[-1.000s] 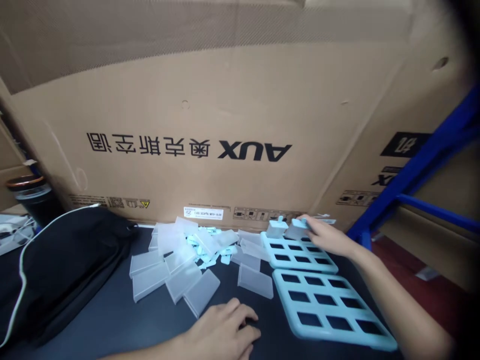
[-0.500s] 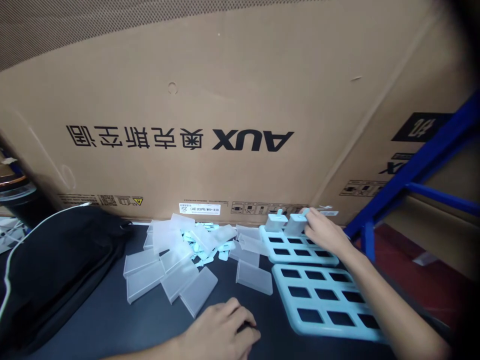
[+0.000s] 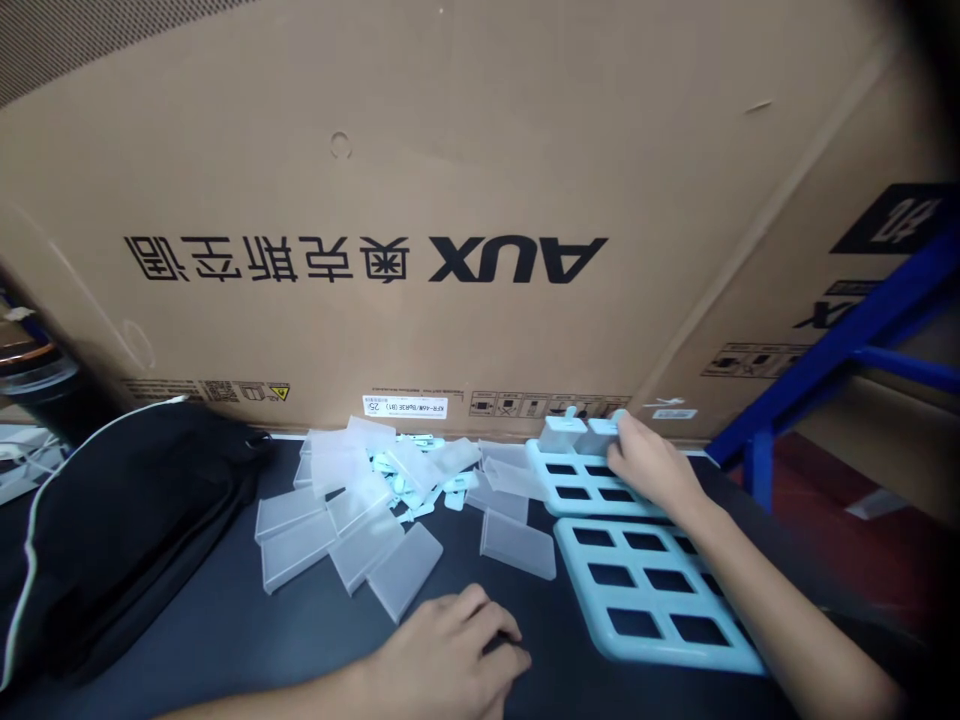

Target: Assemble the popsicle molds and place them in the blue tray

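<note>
Pinching translucent mold (image 3: 598, 440) between fingers (image 3: 626, 447), right hand (image 3: 654, 470) outstretched over tray (image 3: 547, 487); left hand (image 3: 457, 650) palm-down, fingers bent, apart.

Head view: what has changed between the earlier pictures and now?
The clear mold in the right hand has gone from leaning to nearly upright beside its neighbour. No release shows. The camera shifted slightly. The left hand, loose clear pieces and near blue frame stayed put.

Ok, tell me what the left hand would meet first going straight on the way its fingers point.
The left hand would probably meet the nearer light-blue popsicle-mold rack, at its left rim. Its height over the black tabletop is unclear, so it might pass above.
</note>
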{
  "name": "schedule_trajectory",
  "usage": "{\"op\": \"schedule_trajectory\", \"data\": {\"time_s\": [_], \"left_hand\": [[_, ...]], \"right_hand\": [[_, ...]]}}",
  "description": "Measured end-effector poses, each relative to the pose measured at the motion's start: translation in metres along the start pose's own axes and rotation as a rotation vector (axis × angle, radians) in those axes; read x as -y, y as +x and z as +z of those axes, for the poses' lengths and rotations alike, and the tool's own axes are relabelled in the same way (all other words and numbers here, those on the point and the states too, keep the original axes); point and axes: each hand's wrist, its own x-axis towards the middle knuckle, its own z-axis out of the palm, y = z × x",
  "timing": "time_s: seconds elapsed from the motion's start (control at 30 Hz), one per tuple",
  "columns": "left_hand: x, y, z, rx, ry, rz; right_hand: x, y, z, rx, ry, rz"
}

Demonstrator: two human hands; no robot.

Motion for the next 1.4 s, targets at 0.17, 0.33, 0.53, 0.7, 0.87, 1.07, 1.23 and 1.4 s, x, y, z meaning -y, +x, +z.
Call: {"op": "schedule_trajectory", "data": {"time_s": [0.17, 0.33, 0.53, 0.7, 0.87, 1.07, 1.23, 1.4], "left_hand": [[-0.004, 0.002, -0.012, 0.094, -0.064, -0.037], [-0.007, 0.005, -0.024, 0.147, -0.068, -0.048], [-0.009, 0.004, -0.026, 0.159, -0.062, -0.035], [-0.011, 0.002, -0.026, 0.146, -0.012, -0.019], [-0.011, 0.0, -0.024, 0.126, 0.038, -0.001], [-0.011, 0.001, -0.025, 0.13, 0.051, -0.002], [-0.009, 0.001, -0.025, 0.156, 0.044, 0.003], [-0.008, 0.003, -0.025, 0.161, 0.027, 0.002]], "right_hand": [[0.009, -0.002, -0.008, 0.109, -0.058, 0.067], [0.013, -0.001, -0.013, 0.161, -0.077, 0.103], [0.006, 0.002, -0.01, 0.163, -0.041, 0.079], [-0.011, 0.002, -0.009, 0.15, 0.116, 0.005], [-0.006, -0.013, 0.01, -0.027, 0.254, 0.05], [0.016, -0.02, 0.026, 0.017, 0.234, 0.161], [0.021, -0.017, 0.019, 0.119, 0.115, 0.245], [0.024, -0.015, 0.017, 0.093, 0.123, 0.294]]}}
